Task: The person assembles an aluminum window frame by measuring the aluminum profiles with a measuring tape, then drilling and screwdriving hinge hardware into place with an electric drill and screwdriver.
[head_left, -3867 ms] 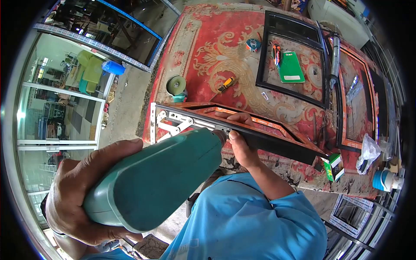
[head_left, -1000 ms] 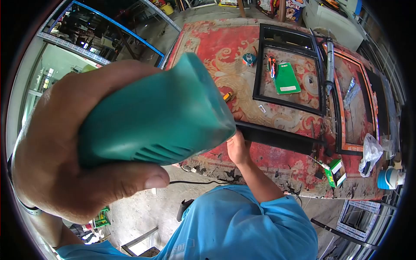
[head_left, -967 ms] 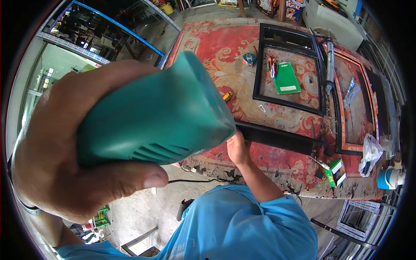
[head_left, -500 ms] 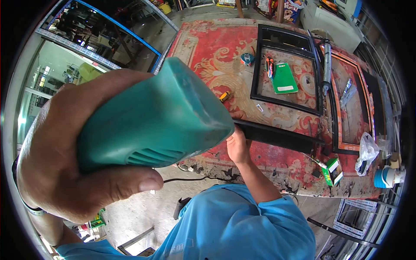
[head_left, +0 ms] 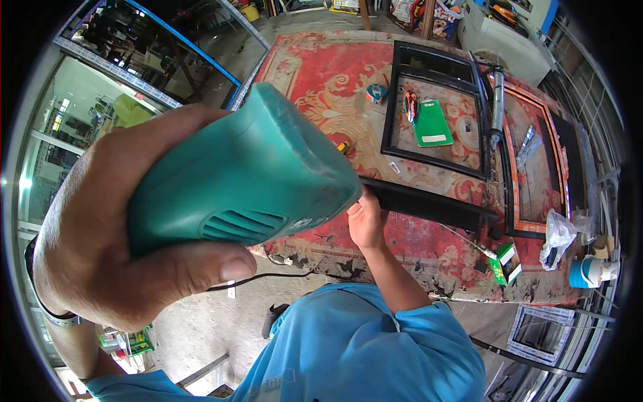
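Observation:
My left hand (head_left: pixel 100 228) is wrapped round a green power tool (head_left: pixel 234 167) with vent slots, raised close to the camera. Its working end is hidden, so I cannot tell its exact kind. A dark cord (head_left: pixel 268 275) shows below it. Past the tool, my right hand (head_left: pixel 366 222) grips the near end of a long black profile (head_left: pixel 429 204), which stretches rightward over the carpet-covered table (head_left: pixel 321 67). The tool's body overlaps that end of the profile in this view.
A black frame (head_left: pixel 386 127) lies farther back, with a green notebook (head_left: pixel 432 124) and orange-handled tool (head_left: pixel 411 106) within its outline. Beyond are a tape measure (head_left: pixel 376 92), caulking gun (head_left: pixel 497 107) and orange-edged frame (head_left: pixel 510 167). A green box (head_left: pixel 504 264) sits near the table edge.
The view has shifted slightly, so the table and its things appear a little farther left. The green tool has tilted slightly; both hands keep their grips.

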Demonstrator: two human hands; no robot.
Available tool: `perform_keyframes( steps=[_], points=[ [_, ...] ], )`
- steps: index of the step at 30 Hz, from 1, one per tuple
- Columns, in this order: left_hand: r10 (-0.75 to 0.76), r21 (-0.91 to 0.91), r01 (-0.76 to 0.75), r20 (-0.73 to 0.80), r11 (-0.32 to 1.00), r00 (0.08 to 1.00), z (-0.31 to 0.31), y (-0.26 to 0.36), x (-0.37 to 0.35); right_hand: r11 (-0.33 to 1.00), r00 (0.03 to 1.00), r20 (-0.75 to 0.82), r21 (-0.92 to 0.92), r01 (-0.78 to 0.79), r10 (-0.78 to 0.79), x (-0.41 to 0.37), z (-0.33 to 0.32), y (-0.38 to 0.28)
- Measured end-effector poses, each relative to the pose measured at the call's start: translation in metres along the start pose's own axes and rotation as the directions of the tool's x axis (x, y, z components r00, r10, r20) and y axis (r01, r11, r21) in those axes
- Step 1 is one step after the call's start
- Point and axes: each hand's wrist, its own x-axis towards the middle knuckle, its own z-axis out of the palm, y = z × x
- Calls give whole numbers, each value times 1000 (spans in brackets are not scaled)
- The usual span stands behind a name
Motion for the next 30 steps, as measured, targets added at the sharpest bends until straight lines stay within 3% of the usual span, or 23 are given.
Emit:
perform_keyframes(
  steps=[4,7,12,16,19,23,25,26,28,30],
  points=[
    [21,120,-21,-3,993,1000,-3,2,1,1000,1000,-16,-8,18,-18,3,0,0],
    [-80,215,93,-68,972,994,-1,5,-3,998,997,-74,-46,33,-36,3,8,-2],
    [-13,100,17,-43,995,999,1,0,-1,997,998,-13,-39,67,-67,2,5,-1],
    [-135,94,137,-33,986,990,9,10,2,1000,999,-25,-4,21,-21,1,-9,10],
    [-232,58,227,89,972,969,5,26,13,999,999,-36,-35,21,-22,-2,-9,12],
    [-97,15,96,114,995,989,-7,16,13,996,999,-11,-86,36,-37,-7,1,5],
    [-50,-24,47,-127,999,991,-5,10,0,996,999,-31,-85,-14,12,-6,-3,0],
    [-58,-69,36,-349,997,935,5,9,-19,995,997,-59,-84,-47,43,-4,-9,-3],
    [-400,-223,336,-402,915,824,-32,-15,-91,989,991,-62,-89,-120,114,1,-10,-5],
    [-691,-449,577,-140,682,709,-89,-58,-197,992,987,-116,-59,-115,107,3,-10,-5]
  ],
)
